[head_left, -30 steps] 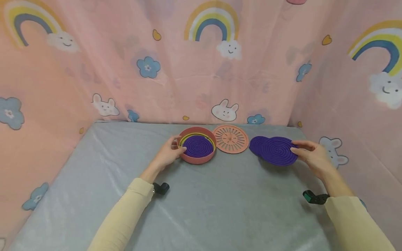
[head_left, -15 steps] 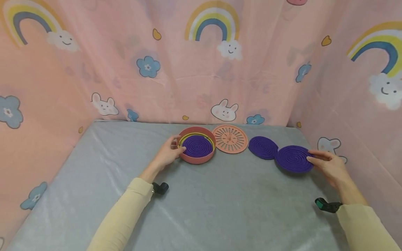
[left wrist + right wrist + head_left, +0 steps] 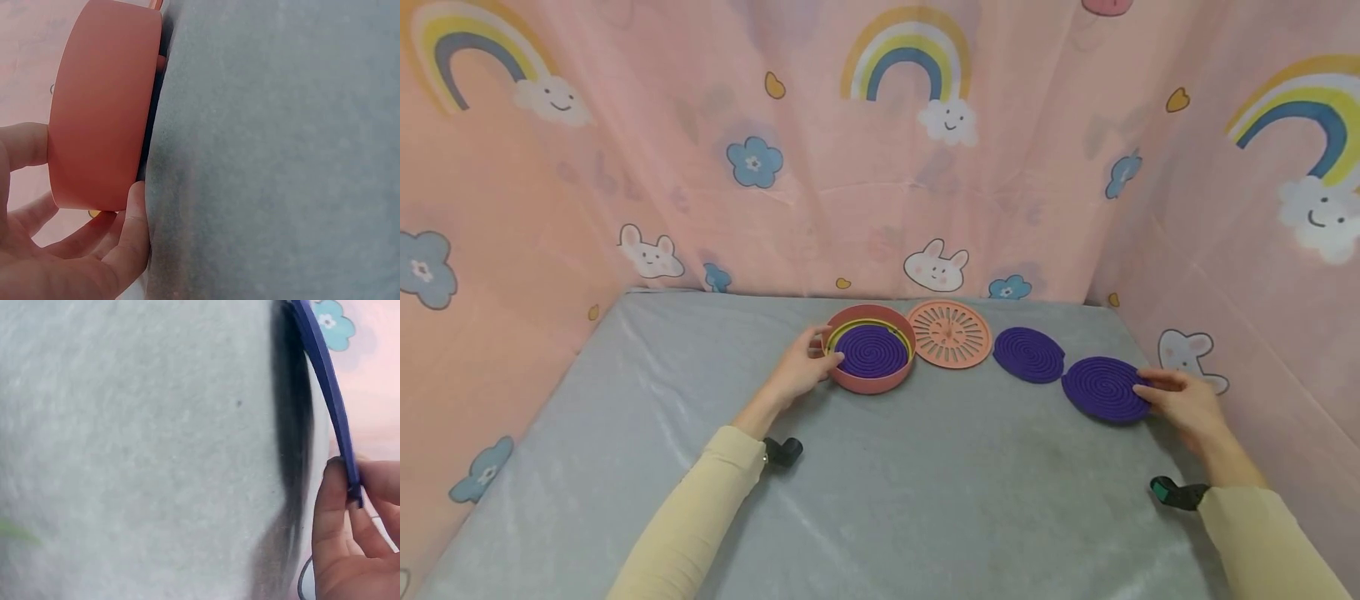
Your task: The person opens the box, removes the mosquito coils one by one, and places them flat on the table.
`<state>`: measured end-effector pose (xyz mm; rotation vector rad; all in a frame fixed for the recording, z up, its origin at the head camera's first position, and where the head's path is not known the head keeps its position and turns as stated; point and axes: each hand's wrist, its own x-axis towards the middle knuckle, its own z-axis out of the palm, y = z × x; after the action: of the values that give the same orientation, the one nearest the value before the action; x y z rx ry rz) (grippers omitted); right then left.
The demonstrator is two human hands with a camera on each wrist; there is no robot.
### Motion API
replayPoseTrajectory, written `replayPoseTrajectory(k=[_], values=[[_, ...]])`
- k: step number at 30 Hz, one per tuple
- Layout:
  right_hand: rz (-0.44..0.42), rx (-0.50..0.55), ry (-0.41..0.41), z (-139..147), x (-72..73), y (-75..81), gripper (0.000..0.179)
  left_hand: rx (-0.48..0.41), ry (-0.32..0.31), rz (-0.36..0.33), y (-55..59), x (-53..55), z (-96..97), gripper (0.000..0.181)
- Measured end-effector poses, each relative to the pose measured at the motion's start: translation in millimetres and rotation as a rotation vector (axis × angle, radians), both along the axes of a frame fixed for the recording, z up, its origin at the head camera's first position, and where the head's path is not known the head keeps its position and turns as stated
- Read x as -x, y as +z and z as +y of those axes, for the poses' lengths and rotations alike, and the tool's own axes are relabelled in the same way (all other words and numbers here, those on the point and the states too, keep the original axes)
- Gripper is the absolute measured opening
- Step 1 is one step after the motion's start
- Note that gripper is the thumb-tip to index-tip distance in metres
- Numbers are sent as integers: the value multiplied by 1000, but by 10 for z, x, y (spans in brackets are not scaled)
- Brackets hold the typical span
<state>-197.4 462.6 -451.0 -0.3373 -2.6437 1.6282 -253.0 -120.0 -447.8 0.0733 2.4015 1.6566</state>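
Pink rainbow-printed curtain [image 3: 842,217] hangs behind a grey-covered table [image 3: 925,492]. One thin, round purple disc [image 3: 1103,388] shows spiral ridges. A second ago it overlapped the other purple spiral disc [image 3: 1028,355] in the head view; now it sits farther right, just beside it. The right hand [image 3: 1189,408] pinches its right edge between thumb and fingers, that edge raised off the table. The left hand [image 3: 797,367] grips the round coral box [image 3: 868,386] at its left wall.

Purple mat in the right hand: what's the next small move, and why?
Probably lower the held edge of the purple mat onto the grey cloth: in the right wrist view, the right hand pinches that edge above the cloth, with a shadowed gap underneath.
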Motion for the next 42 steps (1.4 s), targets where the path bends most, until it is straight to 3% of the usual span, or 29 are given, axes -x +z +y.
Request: replayPoseTrajectory(k=[4,10,17,29,34,42], values=[[-7,-216,17,9,14,-42,54,5,-1,6,5,-6,7,60],[15,-295,6,28,8,-30,47,1,-5,7,0,-11,21,60],[22,-403,24,-15,-22,100,42,-1,-3,7,-3,-3,13,60],[34,-71,112,-519,142,264,56,-11,6,6,-17,5,-14,60],[72,-13,171,-759,240,235,53,-4,4,9,-26,5,-14,59],[62,-18,217,-1214,348,290,52,-7,4,2,-12,3,0,59]])
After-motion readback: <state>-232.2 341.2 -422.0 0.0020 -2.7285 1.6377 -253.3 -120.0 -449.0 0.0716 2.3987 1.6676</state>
